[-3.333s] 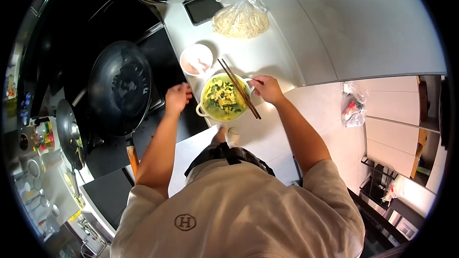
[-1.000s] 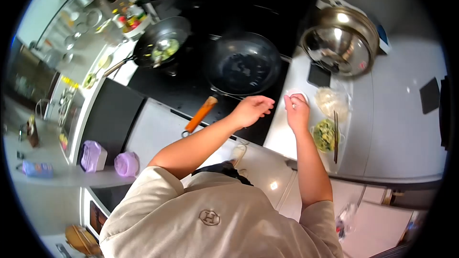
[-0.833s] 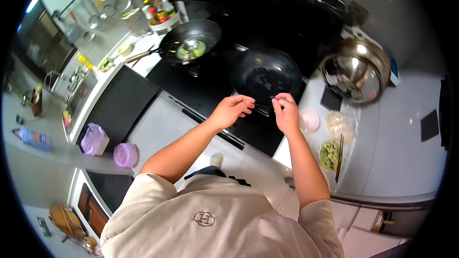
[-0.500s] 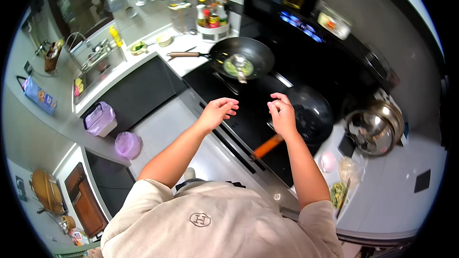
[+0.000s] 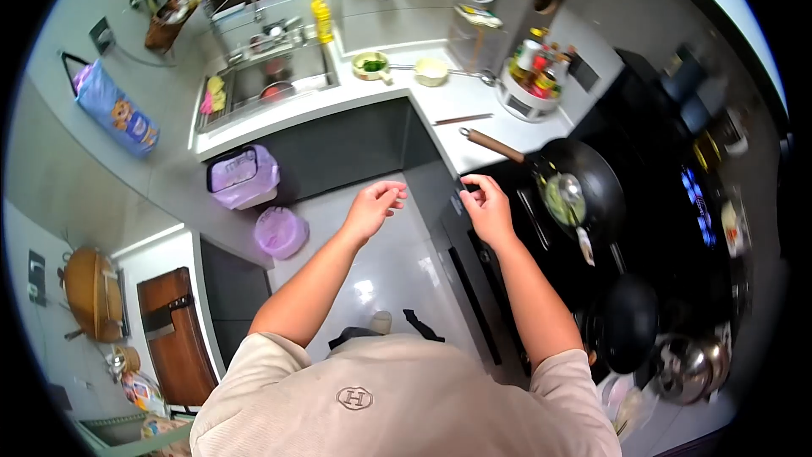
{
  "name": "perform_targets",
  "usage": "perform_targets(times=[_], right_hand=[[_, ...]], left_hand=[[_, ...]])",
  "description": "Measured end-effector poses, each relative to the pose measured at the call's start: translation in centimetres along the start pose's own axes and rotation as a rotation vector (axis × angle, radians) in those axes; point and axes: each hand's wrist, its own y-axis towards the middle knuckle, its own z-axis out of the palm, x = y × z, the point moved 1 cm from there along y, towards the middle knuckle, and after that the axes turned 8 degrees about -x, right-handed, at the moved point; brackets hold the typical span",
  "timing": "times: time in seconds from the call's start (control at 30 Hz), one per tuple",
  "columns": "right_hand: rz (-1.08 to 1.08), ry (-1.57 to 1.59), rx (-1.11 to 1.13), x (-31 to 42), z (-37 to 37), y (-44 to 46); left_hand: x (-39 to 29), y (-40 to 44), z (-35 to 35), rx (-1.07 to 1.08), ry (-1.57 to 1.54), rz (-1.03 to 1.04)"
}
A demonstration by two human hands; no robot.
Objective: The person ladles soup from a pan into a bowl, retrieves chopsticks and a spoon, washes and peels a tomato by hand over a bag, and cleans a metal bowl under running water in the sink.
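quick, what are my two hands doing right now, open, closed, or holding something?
Left hand: loosely open, fingers curled, nothing visible in its grip.
Right hand: loosely open, fingers bent, nothing visible in its grip.

Both bare forearms are reaching forward from short sleeves, elbows bent. The left hand [image 5: 372, 210] is hovering empty toward eleven o'clock, its fingers loosely curling and pointing inward. The right hand [image 5: 487, 206] is hanging toward one o'clock, thumb and fingers bending inward, also holding nothing. The hands are staying apart, roughly level with each other.
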Motion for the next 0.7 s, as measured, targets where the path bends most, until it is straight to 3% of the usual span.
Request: perform_targets(times=[0.33,0.7], right_hand=[[0.076,0.149,0.299,-2.1,12.5,8.3],[0.048,0.367,0.434,-1.9,24.4,18.8]], left_hand=[[0.5,4.0,-8.3,-0.3,0.004,-0.06],[-1.6,8.7,-16.7,-0.622,-0.114,-0.025]])
